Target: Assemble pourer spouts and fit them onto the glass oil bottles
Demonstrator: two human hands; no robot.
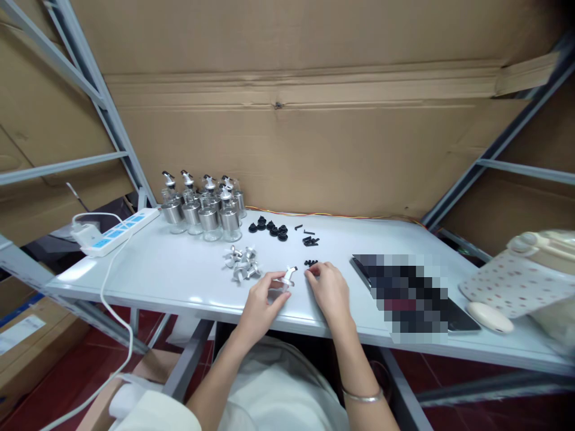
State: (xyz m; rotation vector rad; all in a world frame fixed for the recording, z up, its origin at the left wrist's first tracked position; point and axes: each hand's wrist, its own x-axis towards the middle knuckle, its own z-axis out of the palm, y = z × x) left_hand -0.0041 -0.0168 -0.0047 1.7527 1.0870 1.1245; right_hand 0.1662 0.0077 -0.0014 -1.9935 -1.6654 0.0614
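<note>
My left hand (265, 296) rests on the white table (179, 269) with its fingers closed round a small white pourer spout (288, 277). My right hand (329, 288) lies beside it, fingertips curled at a row of tiny black parts (311, 263); what they pinch is too small to name. Just left of my hands sit a few more silver-white spouts (241, 263). Farther back lie black round caps (268, 228) and small black pieces (309, 240). Several glass bottles with metal sleeves and pourers (204, 206) stand at the back left.
A white power strip (117, 231) with a trailing cable lies at the table's left end. A blurred dark flat item (404, 293) sits right of my hands, with a cream mouse (489, 316) and dotted cloth (512, 281) beyond. Cardboard walls and metal shelf frames surround the table.
</note>
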